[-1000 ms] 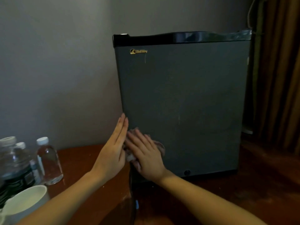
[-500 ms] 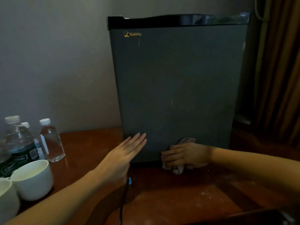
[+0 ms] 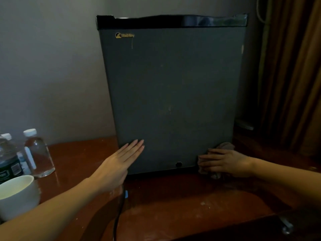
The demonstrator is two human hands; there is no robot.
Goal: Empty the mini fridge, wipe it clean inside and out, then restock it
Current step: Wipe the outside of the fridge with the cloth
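Note:
The dark grey mini fridge [image 3: 170,94] stands shut on a wooden table [image 3: 173,206], its door facing me. My left hand [image 3: 121,162] lies flat with straight fingers against the door's lower left corner. At the door's lower right corner my right hand [image 3: 225,162] presses a crumpled greyish cloth [image 3: 225,146] to the fridge, fingers stretched over it. Part of the cloth is hidden under that hand.
Clear water bottles [image 3: 39,153] and a darker labelled bottle [image 3: 8,159] stand at the left with a white cup [image 3: 17,195] in front. A black cable [image 3: 119,216] runs down from the fridge's base. Brown curtains [image 3: 291,75] hang at the right.
My right hand has slid the cloth along the bottom of the door from the lower left to the lower right corner. The left hand shifted lower and stays flat on the door.

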